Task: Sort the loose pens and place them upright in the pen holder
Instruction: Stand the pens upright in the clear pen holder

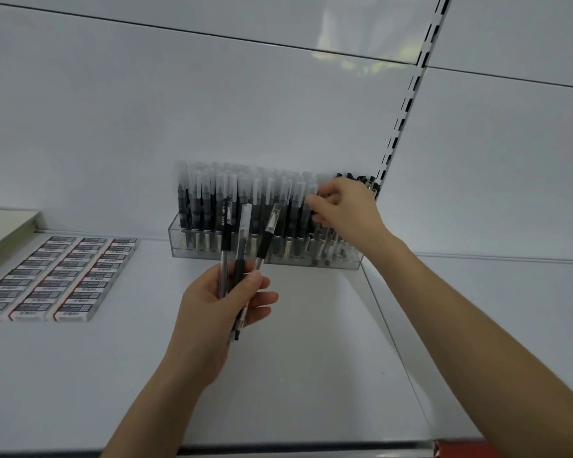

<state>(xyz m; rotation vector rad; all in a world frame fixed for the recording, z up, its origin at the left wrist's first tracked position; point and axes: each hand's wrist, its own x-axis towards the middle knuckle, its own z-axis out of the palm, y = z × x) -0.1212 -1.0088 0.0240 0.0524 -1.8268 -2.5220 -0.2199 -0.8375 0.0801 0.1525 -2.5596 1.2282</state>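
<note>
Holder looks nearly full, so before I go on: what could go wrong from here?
1. The left hand grips three loose pens fanned apart; one could slip out.
2. The right hand pinches a pen in the tightly packed holder; forcing it may tilt its neighbours.

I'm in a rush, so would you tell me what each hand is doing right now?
Left hand: grips three pens.
Right hand: pinches a pen top in the holder.
</note>
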